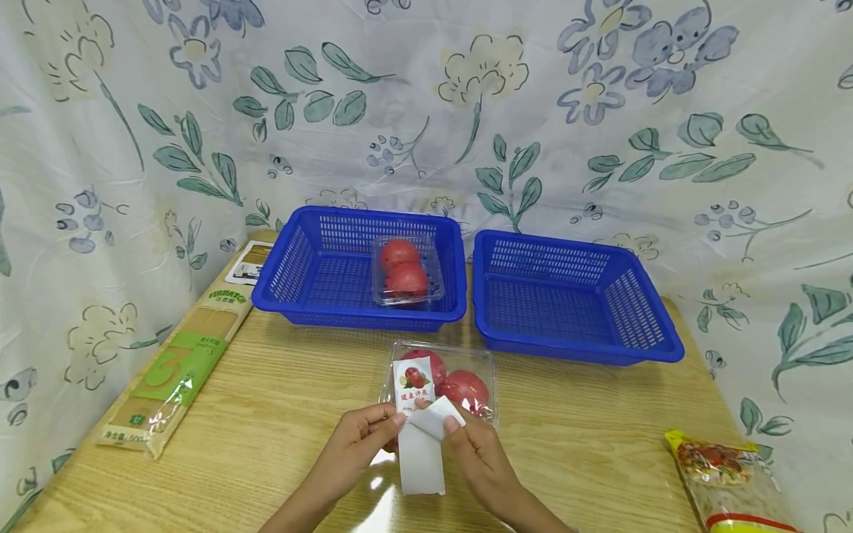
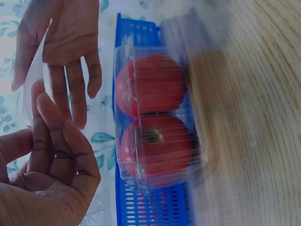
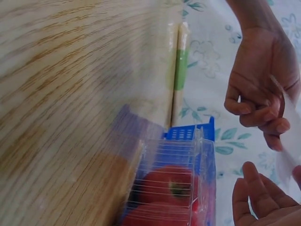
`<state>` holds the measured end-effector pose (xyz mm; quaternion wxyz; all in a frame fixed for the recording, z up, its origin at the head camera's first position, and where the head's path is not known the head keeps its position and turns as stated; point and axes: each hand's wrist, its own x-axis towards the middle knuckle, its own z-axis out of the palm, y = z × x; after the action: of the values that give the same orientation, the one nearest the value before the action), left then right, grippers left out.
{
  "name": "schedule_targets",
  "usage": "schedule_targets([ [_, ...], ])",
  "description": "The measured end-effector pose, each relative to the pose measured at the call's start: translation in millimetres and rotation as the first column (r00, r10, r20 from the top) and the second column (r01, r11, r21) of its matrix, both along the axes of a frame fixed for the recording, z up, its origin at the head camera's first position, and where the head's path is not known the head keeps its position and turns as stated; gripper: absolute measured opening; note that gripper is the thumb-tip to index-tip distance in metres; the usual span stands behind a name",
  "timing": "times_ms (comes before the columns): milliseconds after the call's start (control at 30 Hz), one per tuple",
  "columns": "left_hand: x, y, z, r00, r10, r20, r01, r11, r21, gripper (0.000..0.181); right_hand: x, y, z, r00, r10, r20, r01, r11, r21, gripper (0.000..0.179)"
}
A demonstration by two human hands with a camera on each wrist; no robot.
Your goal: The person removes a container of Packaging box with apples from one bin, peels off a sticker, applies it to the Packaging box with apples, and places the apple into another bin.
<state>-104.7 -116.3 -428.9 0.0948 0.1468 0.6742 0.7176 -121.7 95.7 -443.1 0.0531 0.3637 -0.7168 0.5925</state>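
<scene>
My left hand (image 1: 356, 448) pinches the edge of a white paper label strip (image 1: 421, 463), held up over the table. A fruit picture and red characters are printed on its upper part. My right hand (image 1: 481, 457) pinches a folded-over white flap (image 1: 436, 416) of the strip between thumb and finger. Behind the hands, a clear plastic clamshell box (image 2: 195, 141) stands on the table with two red tomatoes (image 2: 157, 146) inside. The strip and hands partly cover the box in the head view.
A blue basket (image 1: 360, 320) at back left holds another clear box (image 1: 432, 255) of red tomatoes. Beside it stands a second blue basket (image 1: 573, 349). A long noodle packet (image 1: 180, 363) lies at the left, a yellow-topped food bag (image 1: 729, 481) at the front right.
</scene>
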Motion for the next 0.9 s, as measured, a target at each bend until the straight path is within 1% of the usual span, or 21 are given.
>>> schedule_targets([
  [100, 0.6, 0.0, 0.2, 1.0, 0.007, 0.016, -0.007, 1.0, 0.0, 0.031, -0.4, 0.5, 0.4, 1.0, -0.006, 0.03, 0.006, 1.0, -0.008, 0.042],
  [233, 1.1, -0.8, -0.6, 1.0, 0.003, 0.03, -0.003, 1.0, 0.005, 0.031, -1.3, 0.7, 0.4, 0.998, 0.005, 0.064, -0.003, 0.999, -0.033, 0.042],
  [400, 1.2, -1.2, -1.9, 1.0, -0.001, 0.025, 0.001, 1.0, -0.003, 0.031, -2.9, 0.5, -0.8, 0.998, 0.042, 0.048, -0.039, 0.997, -0.066, 0.044],
  [467, 1.2, -1.4, -2.1, 1.0, 0.001, 0.031, -0.001, 1.0, -0.008, 0.032, -2.7, 0.4, -0.5, 0.997, 0.044, 0.059, -0.039, 0.996, -0.074, 0.044],
  [667, 1.3, -2.2, -3.1, 0.999, 0.0, 0.041, 0.001, 1.0, -0.008, 0.032, -2.7, 0.3, 0.1, 0.996, 0.022, 0.082, -0.016, 0.997, -0.074, 0.043],
  [900, 0.8, -3.1, -5.2, 1.0, -0.003, 0.019, 0.003, 1.0, 0.006, 0.031, -6.4, 0.0, -2.3, 0.997, -0.023, 0.073, 0.029, 0.997, -0.078, 0.043],
])
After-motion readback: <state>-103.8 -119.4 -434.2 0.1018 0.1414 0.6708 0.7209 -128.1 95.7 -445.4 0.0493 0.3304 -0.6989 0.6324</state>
